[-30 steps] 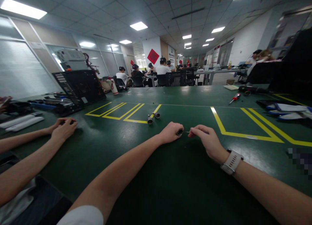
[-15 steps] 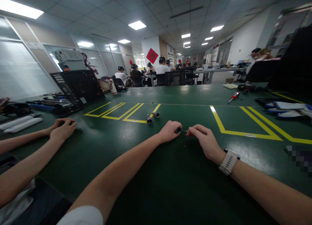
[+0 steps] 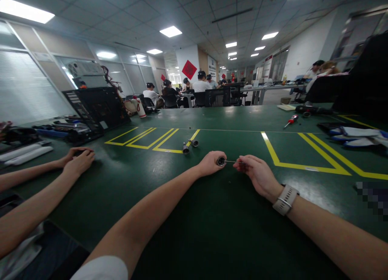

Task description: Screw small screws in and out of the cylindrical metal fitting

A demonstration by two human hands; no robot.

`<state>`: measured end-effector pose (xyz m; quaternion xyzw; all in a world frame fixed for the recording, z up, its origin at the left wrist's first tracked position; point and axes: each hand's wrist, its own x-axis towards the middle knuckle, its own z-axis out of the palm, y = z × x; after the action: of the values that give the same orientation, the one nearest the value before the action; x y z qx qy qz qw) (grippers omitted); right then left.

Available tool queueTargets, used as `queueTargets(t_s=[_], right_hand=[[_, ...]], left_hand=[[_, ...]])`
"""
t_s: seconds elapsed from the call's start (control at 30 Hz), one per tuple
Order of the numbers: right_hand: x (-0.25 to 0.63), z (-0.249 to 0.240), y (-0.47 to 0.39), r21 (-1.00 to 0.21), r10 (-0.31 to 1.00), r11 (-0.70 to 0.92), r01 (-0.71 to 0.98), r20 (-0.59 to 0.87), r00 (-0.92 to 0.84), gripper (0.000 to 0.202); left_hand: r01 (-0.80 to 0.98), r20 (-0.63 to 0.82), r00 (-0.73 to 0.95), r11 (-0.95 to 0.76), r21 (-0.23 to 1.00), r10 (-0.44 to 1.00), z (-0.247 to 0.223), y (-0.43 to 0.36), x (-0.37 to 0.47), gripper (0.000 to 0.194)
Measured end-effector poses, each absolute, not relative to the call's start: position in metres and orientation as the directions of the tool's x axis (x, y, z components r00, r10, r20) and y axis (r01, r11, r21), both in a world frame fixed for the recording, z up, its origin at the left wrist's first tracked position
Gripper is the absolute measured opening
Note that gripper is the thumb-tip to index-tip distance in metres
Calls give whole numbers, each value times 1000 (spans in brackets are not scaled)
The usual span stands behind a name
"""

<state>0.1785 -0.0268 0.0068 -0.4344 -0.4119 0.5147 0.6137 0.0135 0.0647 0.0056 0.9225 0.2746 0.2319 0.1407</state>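
My left hand (image 3: 209, 163) is closed around a dark round metal fitting (image 3: 221, 161), whose open end faces right. In my right hand (image 3: 254, 171) a thin metal rod (image 3: 232, 161) is pinched between thumb and fingers. The rod's left end reaches the fitting's opening; whether it goes inside I cannot tell. Both hands are just above the green table (image 3: 182, 207). Beyond my left hand, two small metal fittings (image 3: 185, 148) rest on the table by a yellow tape line (image 3: 167, 150).
On the left, a co-worker's hands (image 3: 77, 158) hold something dark. A black equipment case (image 3: 100, 110) stands behind them. To the right are a red-handled screwdriver (image 3: 291, 121), a black power tool (image 3: 313, 110) and white-and-blue gloves (image 3: 357, 135). Several people sit at far tables.
My right hand has rolled, turning its palm side more into view, and more of the rod shows between my hands. My left hand has stayed nearly in place, with the fitting slightly turned.
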Motion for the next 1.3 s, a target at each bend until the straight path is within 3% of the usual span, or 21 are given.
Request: queueTargets(t_s=[0.17,0.3,0.5,0.7,1.03,1.3], right_hand=[[172,7,-32,-972,972,187,-146,161,173,18],[173,8,-33,-977,979,165,-136,145,144,17],[180,10,-27,-961,994,52,-272,24,108,18],[181,8,-26,-959,993,61,-278,30,114,19],[172,6,-35,-975,964,222,-4,219,151,19],[179,5,-28,-978,991,114,-176,98,96,19]], left_hand=[[504,330,765,-833,228,553,6,63,14,3],[518,315,782,-842,150,537,7,61,14,4],[475,344,772,-845,245,534,4,65,13,5],[439,364,740,-816,377,566,4,65,13,3],[529,312,760,-821,212,570,8,62,14,4],[461,339,759,-827,323,556,4,66,13,2]])
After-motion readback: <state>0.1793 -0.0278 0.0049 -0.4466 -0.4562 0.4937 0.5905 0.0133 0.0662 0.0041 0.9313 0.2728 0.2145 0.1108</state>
